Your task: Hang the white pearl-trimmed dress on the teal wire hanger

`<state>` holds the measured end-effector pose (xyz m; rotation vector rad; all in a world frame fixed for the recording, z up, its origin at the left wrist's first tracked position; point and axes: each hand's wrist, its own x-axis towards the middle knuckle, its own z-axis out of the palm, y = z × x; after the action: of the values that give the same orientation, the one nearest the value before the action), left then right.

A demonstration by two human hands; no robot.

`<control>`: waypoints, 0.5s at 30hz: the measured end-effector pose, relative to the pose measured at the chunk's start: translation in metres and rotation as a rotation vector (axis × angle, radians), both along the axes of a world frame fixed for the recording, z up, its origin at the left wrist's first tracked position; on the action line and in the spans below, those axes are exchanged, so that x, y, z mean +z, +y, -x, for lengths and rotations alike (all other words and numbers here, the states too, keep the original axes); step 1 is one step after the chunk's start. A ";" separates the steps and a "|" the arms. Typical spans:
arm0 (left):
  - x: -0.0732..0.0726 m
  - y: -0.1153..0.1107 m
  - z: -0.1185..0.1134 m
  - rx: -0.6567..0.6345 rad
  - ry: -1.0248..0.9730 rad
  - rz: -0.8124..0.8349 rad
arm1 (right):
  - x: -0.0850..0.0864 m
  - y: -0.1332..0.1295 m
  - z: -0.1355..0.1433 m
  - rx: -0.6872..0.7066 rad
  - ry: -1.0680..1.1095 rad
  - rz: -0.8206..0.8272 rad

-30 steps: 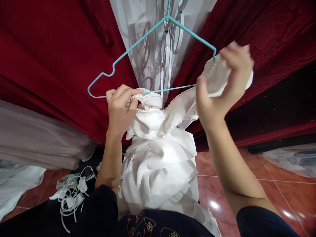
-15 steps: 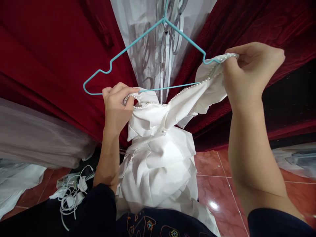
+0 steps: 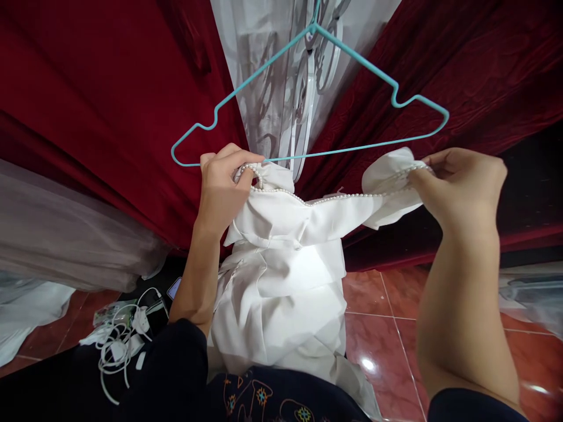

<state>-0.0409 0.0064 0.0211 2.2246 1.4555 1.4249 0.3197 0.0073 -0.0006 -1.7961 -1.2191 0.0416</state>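
A white dress (image 3: 281,281) with a pearl-beaded neckline hangs down in front of me, its skirt bunched toward my lap. My left hand (image 3: 226,187) is closed on the dress's left shoulder edge, its fingers also against the bottom bar of a light-blue hanger (image 3: 354,55). At the other side my right hand (image 3: 461,181) pinches the beaded right strap, pulling it out sideways. That strap is below the hanger's right end and apart from it. Whether the left strap loops around the bar is hidden by my fingers.
Dark red curtains (image 3: 109,88) flank white scrolled metalwork (image 3: 303,111) behind the hanger. Tangled white cables (image 3: 118,351) lie on a black surface at lower left. Pale sheer fabric (image 3: 74,228) hangs at the left. Red tiles (image 3: 378,328) cover the floor.
My right hand has lowered the right strap, which has come off the hanger's right end. The hanger sits further right in view, its right arm now bare. My left hand keeps its grip.
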 end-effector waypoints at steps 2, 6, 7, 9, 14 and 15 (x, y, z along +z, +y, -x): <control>-0.001 0.000 -0.002 -0.008 -0.017 0.007 | 0.002 -0.014 0.009 0.132 -0.047 -0.125; -0.003 0.003 -0.005 -0.057 -0.042 -0.007 | 0.014 -0.022 0.043 0.454 -0.270 -0.533; -0.003 0.003 -0.006 -0.072 -0.048 -0.012 | 0.016 -0.019 0.053 0.530 -0.315 -0.575; -0.004 0.005 -0.007 -0.100 -0.054 -0.022 | 0.016 -0.009 0.070 0.644 -0.381 -0.546; -0.017 0.005 -0.006 -0.054 -0.086 -0.270 | -0.009 0.014 0.100 0.621 -0.441 -0.437; -0.023 0.003 -0.004 -0.032 -0.119 -0.382 | -0.015 0.016 0.103 0.596 -0.428 -0.456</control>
<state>-0.0366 0.0091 -0.0021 2.3020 1.1851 1.9238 0.2172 0.0228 -0.0152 -1.0303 -1.8632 -0.2720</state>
